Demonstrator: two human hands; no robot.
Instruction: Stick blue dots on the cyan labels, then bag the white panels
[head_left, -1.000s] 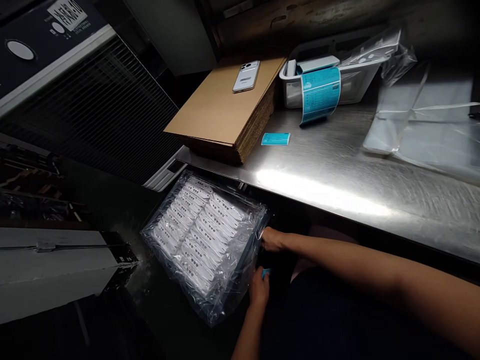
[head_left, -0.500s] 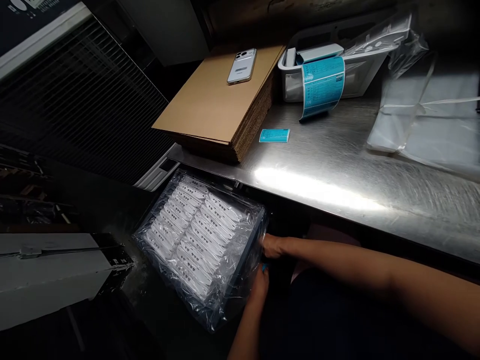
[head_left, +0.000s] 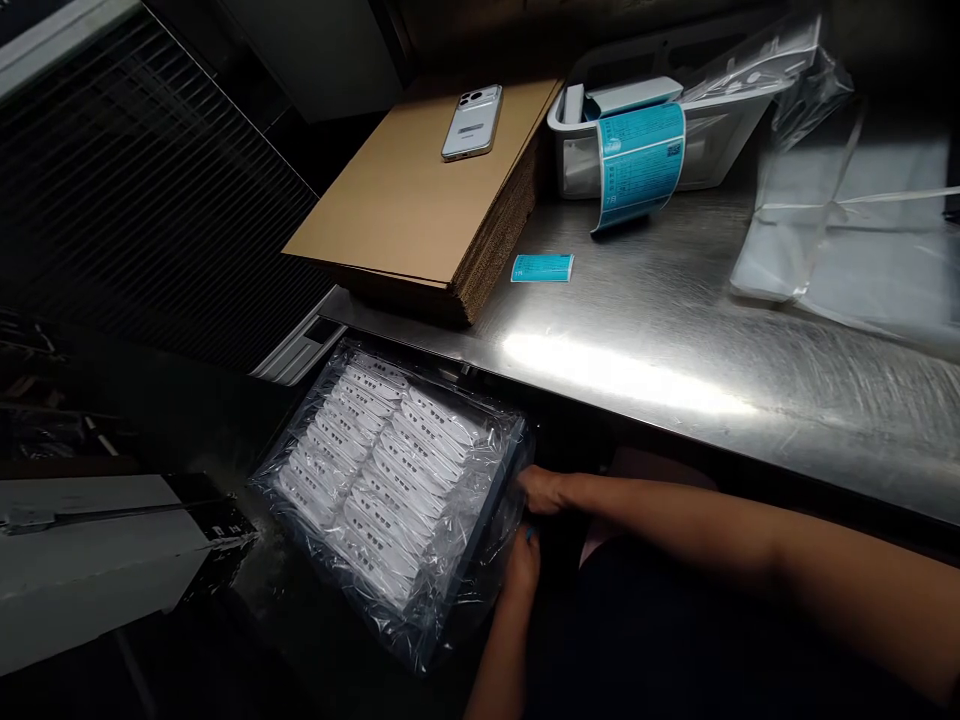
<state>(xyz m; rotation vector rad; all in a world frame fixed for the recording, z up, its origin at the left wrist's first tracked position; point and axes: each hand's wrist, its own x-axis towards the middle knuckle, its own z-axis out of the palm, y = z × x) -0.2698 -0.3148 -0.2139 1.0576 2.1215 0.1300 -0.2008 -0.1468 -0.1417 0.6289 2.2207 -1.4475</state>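
A dark blue box (head_left: 487, 505) hangs tilted beside the steel table, enclosed in a clear plastic bag (head_left: 484, 585). Inside it, white printed packets (head_left: 420, 440) stand in two tight rows under the film. At the box's right side my right hand (head_left: 543, 490) has its fingers closed on the bag's gathered edge. Just below it, my left hand (head_left: 523, 562) also grips the bag, its fingers partly hidden. A small bright blue spot shows at the left hand's fingertips; I cannot make out what it is.
On the steel table (head_left: 645, 320) sit a cardboard stack (head_left: 397, 200) with a phone (head_left: 472, 122) on top, a loose blue label (head_left: 541, 268), a white bin (head_left: 577, 165) with a blue label strip (head_left: 641, 160), and tied plastic bags (head_left: 877, 230). A white box (head_left: 90, 560) stands lower left.
The view has shifted slightly, so the table and box appear a little further left. Both hands keep their hold at the bag's edge, with only a slight movement.
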